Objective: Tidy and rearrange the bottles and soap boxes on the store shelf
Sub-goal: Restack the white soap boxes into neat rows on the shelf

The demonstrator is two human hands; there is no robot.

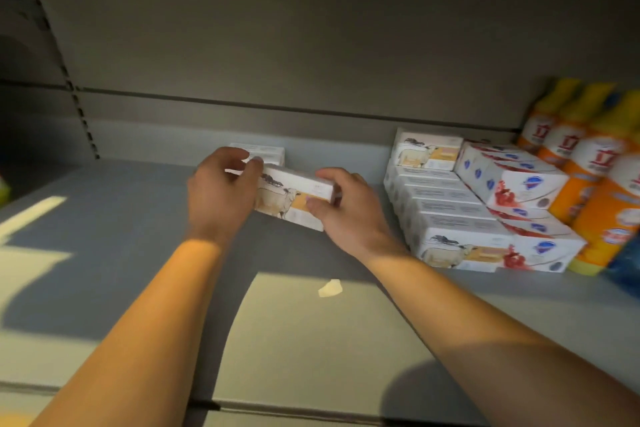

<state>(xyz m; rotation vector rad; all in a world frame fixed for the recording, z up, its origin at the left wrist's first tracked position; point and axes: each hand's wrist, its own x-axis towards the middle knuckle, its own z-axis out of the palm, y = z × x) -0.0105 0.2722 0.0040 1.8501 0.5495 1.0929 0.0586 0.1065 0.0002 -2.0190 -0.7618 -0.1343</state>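
From the head view, both hands are on one soap box (294,199), a white carton printed with a sheep, held between them just above the grey shelf (121,236). The left hand (221,191) curls over its left end, fingers on top and thumb at the upper edge; the right hand (341,208) pinches the right end, thumb on the front face and fingers wrapped behind. Neither hand is spread wide; each is closed round its end of the carton.

Just behind the left hand's fingers another white soap box (266,151) sits against the back wall. Well to the right of the right hand stands a neat row of sheep-printed boxes (446,215), with a second row of white-and-red boxes (512,180) leaning against it, and beyond those orange and yellow bottles (588,184). Near the right forearm a small scrap of paper (329,288) lies on the shelf.

The carton looks light and stiff, thin card round a solid bar, I'd judge. Its glossy faces may slide under dry fingers, and its corners would dent if squeezed hard. Holding it by the short ends, as here, seems soundest; the broad faces would bow under pressure.
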